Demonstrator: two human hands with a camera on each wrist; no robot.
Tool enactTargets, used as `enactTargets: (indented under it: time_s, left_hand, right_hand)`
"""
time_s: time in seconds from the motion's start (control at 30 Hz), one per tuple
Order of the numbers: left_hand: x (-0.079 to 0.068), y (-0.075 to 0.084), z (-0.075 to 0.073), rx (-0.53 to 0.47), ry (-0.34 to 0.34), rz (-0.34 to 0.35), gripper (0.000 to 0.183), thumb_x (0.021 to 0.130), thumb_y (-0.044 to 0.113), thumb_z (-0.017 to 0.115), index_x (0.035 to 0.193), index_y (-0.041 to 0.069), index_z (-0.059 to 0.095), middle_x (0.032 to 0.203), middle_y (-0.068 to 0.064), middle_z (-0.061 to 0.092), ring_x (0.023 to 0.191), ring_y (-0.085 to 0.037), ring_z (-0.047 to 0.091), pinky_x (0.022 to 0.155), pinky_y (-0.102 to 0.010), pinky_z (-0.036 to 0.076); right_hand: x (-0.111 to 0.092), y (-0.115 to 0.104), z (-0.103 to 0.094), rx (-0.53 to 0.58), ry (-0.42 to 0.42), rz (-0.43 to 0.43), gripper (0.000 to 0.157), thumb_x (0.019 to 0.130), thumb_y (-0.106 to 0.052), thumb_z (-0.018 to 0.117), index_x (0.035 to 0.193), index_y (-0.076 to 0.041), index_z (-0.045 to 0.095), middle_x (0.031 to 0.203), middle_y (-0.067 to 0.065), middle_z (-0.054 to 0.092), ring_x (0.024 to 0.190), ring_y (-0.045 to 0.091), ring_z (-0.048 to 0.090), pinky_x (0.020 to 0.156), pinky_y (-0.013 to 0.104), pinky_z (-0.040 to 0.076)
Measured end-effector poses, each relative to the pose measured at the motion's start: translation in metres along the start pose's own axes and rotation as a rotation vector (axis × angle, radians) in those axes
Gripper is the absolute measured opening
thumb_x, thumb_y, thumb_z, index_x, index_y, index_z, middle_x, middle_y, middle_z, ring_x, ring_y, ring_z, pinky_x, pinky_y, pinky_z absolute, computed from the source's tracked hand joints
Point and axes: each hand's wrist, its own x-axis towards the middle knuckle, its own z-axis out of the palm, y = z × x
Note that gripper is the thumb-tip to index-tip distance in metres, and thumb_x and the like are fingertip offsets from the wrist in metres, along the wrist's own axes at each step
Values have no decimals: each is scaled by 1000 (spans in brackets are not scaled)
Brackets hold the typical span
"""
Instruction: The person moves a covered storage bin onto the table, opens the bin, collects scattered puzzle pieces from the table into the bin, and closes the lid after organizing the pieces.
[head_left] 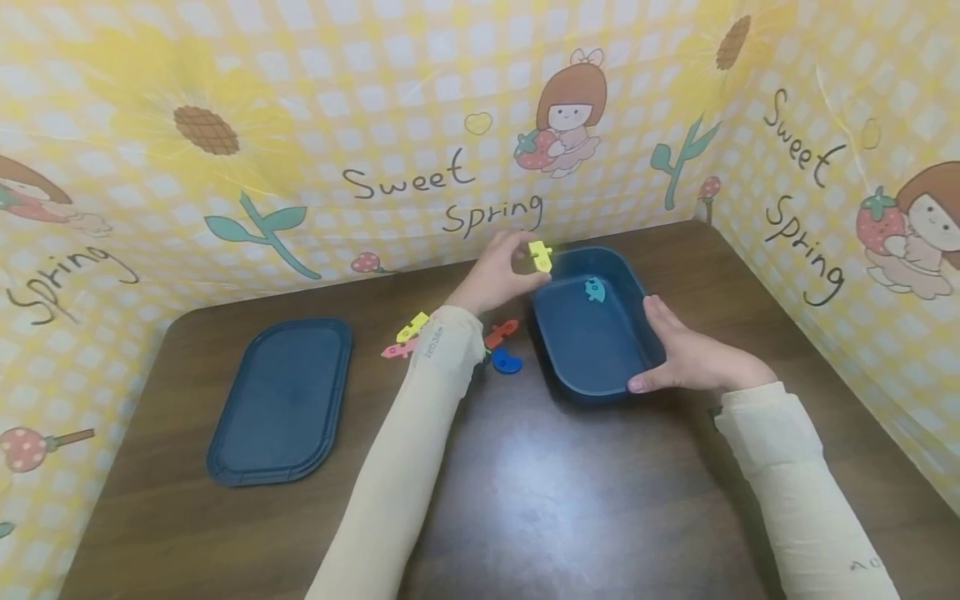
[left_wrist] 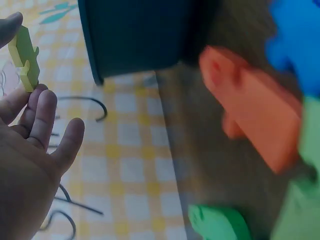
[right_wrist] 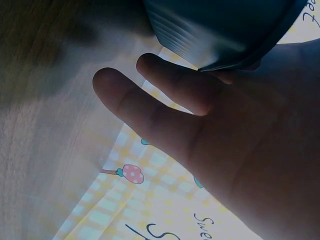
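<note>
Left hand (head_left: 498,271): thumb and fingertips pinch a yellow piece (head_left: 540,256), small round mark on it, held off the counter (head_left: 525,467) at the box's far left corner. Can't tell if it's past the rim.

Right hand (head_left: 690,354): fingers straight and spread against the right side of the dark blue box (head_left: 581,350), thumb on the rim at its near right corner. Right wrist view: two fingers extended just below the box wall.

Box sits by the counter's far edge, towards the far right corner. Teal piece (head_left: 595,290) inside, far end. Matching lid (head_left: 281,400) lies flat near the counter's left edge.

Between lid and box, towards the far edge: second yellow piece (head_left: 412,327), pink piece (head_left: 400,347) beside it, red-orange piece (head_left: 501,334), blue piece (head_left: 506,361). Left wrist view adds a green piece (left_wrist: 217,222) and a blurred light green one (left_wrist: 297,215).

Text: checked cloth (head_left: 442,75) behind the far edge reads "Sweet Spring", same beyond the right edge, "Spring" beyond the left. Right sleeve (head_left: 787,475) shows "AO". Left sleeve (head_left: 405,450) has small print near the cuff, too small to read.
</note>
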Motion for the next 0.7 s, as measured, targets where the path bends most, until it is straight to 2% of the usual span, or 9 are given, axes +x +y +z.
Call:
enactTargets:
  time_s: [0.17, 0.33, 0.53, 0.7]
  left_hand:
    - [14, 18, 7, -13, -14, 41, 72, 87, 40, 79, 147, 18, 48, 137, -1, 44, 128, -20, 48, 100, -34, 44]
    - [27, 36, 17, -45, -22, 52, 71, 87, 42, 79, 147, 18, 48, 137, -1, 45, 130, -20, 48, 101, -31, 44]
    - [35, 52, 34, -61, -47, 63, 73, 88, 42, 78, 149, 19, 46, 138, -1, 43, 129, -19, 48, 98, -31, 46]
    - [43, 63, 37, -54, -58, 67, 71, 88, 42, 78, 148, 20, 47, 137, -1, 45, 126, -20, 49, 95, -31, 47]
  right_hand:
    - [0, 0, 0, -4, 6, 19, 137, 77, -48, 85, 158, -5, -16, 164, 20, -20, 150, 41, -13, 113, 67, 11]
    - [0, 0, 0, 6, 11, 28, 136, 78, -47, 86, 158, -6, -16, 165, 19, -19, 150, 40, -12, 113, 67, 11]
    - [1, 0, 0, -15, 10, 22, 134, 79, -46, 85, 158, -6, -15, 165, 19, -18, 151, 39, -11, 114, 64, 11]
    - [1, 1, -1, -36, 11, 36, 135, 78, -48, 85, 158, -6, -15, 165, 18, -18, 151, 39, -11, 114, 64, 13]
